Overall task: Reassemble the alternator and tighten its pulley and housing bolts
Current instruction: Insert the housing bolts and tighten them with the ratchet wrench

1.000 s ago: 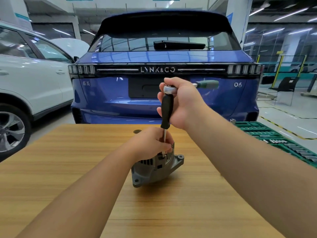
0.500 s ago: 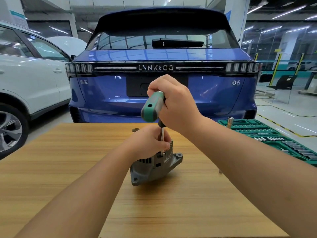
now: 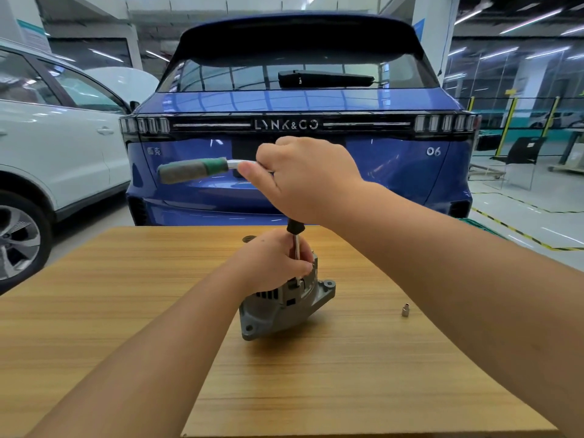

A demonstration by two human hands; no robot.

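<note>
A grey alternator (image 3: 278, 308) lies tilted on the wooden table (image 3: 158, 311). My left hand (image 3: 271, 263) grips its top and steadies the thin steel shaft of the tool where it meets the housing. My right hand (image 3: 303, 178) is above, wrapped around the head of a ratchet wrench (image 3: 196, 169) whose green handle points left. A black extension (image 3: 295, 227) drops from under that hand down to the alternator. The bolt under the tool is hidden by my left fingers.
A small loose socket (image 3: 405, 310) stands on the table to the right of the alternator. A round part (image 3: 249, 239) lies at the table's far edge. A blue car (image 3: 379, 159) is parked just beyond the table, a white car (image 3: 57, 147) at left.
The ratchet handle has swung from pointing right, past pointing toward me, to pointing left. My left hand stayed on the alternator. The camera tilted, putting the green tool tray out of sight.
</note>
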